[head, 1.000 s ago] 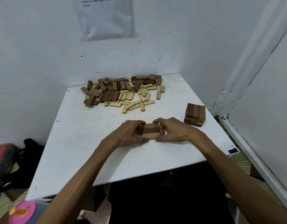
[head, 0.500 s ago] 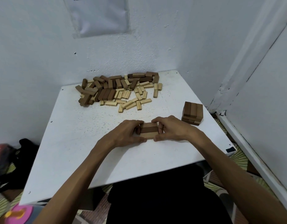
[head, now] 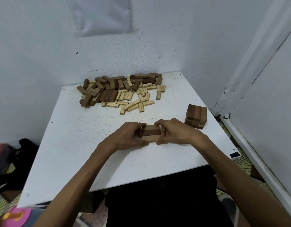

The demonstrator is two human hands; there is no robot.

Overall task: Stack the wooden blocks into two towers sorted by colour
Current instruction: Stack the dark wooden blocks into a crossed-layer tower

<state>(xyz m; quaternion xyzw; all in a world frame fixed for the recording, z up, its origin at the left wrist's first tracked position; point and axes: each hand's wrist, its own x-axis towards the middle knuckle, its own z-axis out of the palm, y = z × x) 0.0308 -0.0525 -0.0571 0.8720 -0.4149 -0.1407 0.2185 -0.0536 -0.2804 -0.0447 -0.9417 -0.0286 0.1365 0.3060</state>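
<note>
Both hands pressed in on a small layer of three blocks lying flat near the middle of the white table. The left hand closed against its 9 o'clock end, fingers curled over the far corner and thumb along the near edge; the right hand closed against the 3 o'clock end in the same way. The layer showed a dark strip between two paler ones; whether anything lay beneath it could not be told.

At about 2 o'clock from the hands, well apart and near the table's right edge, stood a short stack of dark blocks, three side by side on top, with crosswise layers below and a pale end showing low at the front.

At 12 o'clock, toward the far edge by the wall, lay the loose pile: dark blocks heaped mostly on its 9 o'clock side and along the back, light blocks scattered on the near and 3 o'clock side.

A sheet of paper hung on the wall above. On the floor at 8 o'clock lay a black bag.
</note>
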